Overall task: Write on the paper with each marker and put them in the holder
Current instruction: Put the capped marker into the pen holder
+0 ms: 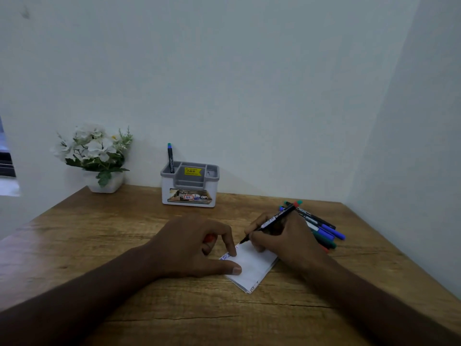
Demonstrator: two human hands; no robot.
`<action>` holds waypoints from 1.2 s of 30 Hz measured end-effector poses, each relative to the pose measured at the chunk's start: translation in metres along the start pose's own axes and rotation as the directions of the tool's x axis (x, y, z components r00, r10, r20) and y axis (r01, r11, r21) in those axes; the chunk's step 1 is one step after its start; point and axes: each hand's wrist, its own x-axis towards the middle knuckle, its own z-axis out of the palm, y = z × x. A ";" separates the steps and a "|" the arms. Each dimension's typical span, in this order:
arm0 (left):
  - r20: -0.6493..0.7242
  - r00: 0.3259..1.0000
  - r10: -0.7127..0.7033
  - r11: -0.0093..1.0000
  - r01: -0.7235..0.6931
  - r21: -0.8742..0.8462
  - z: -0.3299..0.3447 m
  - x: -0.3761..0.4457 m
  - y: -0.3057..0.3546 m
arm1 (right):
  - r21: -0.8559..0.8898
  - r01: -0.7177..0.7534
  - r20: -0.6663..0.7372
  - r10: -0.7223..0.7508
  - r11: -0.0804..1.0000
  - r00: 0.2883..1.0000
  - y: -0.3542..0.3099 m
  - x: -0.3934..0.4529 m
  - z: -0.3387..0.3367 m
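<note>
While your right hand grips a marker with its tip at the paper's far edge, your left hand pins the paper with forefinger and thumb, something red tucked under its curled fingers. Spare markers lie at 3 o'clock; the holder, at 12, has one marker in it.

Probably a home or small office desk nook: a wooden desk set into a corner of plain white walls, a flowerpot at its back left corner, a holder at its back edge.
</note>
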 end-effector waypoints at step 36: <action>0.066 0.996 -0.057 0.997 0.060 -0.039 0.003 0.007 -0.006 | -0.090 0.053 0.006 -0.052 0.995 0.999 0.007 0.002 0.001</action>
